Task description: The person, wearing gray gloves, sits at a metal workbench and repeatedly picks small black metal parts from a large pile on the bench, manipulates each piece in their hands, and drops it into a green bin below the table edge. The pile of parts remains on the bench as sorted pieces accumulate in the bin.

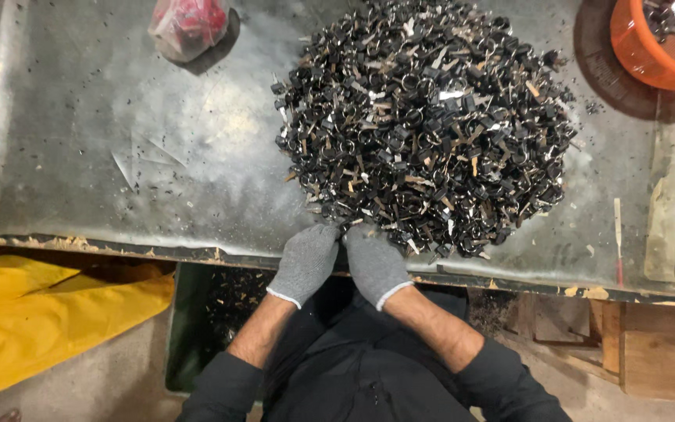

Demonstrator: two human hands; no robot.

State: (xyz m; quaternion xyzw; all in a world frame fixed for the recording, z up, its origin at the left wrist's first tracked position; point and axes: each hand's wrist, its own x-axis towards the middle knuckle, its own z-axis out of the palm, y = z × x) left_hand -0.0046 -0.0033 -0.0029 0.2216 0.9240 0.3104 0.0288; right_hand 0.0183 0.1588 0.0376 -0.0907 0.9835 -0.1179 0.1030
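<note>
Both grey knit-gloved hands, left hand (306,262) and right hand (374,264), meet fingertip to fingertip at the near edge of the heap of small black and metal parts (427,117) (grip hidden, cannot tell), which spreads away just beyond them, more toward the right.

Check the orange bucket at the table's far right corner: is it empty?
No, the orange bucket holds several small dark and metallic parts like those in the big pile on the table.

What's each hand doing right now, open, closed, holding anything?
Left hand: gloved, fingers curled at the near edge of the pile of small black parts; what it holds cannot be told.
Right hand: gloved, curled against the left; contents hidden too.
</note>
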